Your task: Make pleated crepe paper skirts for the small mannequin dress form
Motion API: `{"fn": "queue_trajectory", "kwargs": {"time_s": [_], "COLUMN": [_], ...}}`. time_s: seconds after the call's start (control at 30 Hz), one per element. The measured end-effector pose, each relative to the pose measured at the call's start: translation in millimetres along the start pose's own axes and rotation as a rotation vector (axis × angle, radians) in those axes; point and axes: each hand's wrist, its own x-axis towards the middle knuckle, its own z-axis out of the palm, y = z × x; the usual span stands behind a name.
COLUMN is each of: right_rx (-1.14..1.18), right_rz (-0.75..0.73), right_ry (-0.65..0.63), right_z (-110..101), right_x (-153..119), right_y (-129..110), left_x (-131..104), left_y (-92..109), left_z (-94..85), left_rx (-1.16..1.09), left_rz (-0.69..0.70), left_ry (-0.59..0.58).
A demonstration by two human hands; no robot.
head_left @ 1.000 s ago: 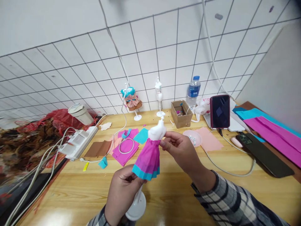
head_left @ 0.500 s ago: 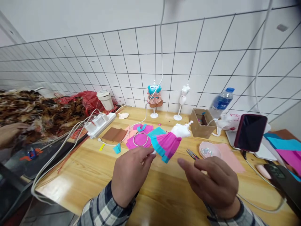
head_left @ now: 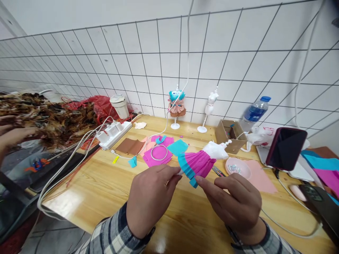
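Note:
My left hand (head_left: 153,195) pinches the thin white rod under a small dress-form mannequin (head_left: 215,150), which lies tilted with its neck toward the right. The form wears a magenta paper-like skirt (head_left: 200,163) with a turquoise ruffled hem. At the hem's lower corner, my right hand (head_left: 234,197) has its fingertips closed on the edge; the far side of that grip is hidden. Behind the skirt lie small scissors (head_left: 218,171), partly covered. A pink dish (head_left: 246,170) of beads sits just beyond my right hand.
A dressed mannequin (head_left: 177,106) and a bare mannequin (head_left: 211,104) stand by the wall. Coloured sheets (head_left: 157,158), a power strip (head_left: 115,135) with cables, a cardboard box (head_left: 230,139), a water bottle (head_left: 255,113) and a phone (head_left: 286,148) surround the work area. Another person's hand (head_left: 19,137) is at far left.
My right hand has moved left to the skirt's hem and touches it. The mannequin has shifted slightly right in view, and the camera has turned a little. The other person's hand has moved.

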Motion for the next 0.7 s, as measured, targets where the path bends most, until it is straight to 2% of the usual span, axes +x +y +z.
{"fn": "queue_trajectory", "kwargs": {"time_s": [0.57, 0.7], "right_rx": [-0.055, -0.047], "right_rz": [0.011, 0.031], "right_ry": [-0.021, -0.026], "right_z": [8.0, 11.1], "right_x": [-1.7, -3.9], "right_y": [1.6, 0.4], "left_x": [-5.6, -4.8], "left_y": [4.1, 1.5], "left_z": [4.4, 7.6], "left_rx": [0.011, -0.030], "left_rz": [0.017, -0.016], "left_ry": [0.016, -0.007]}}
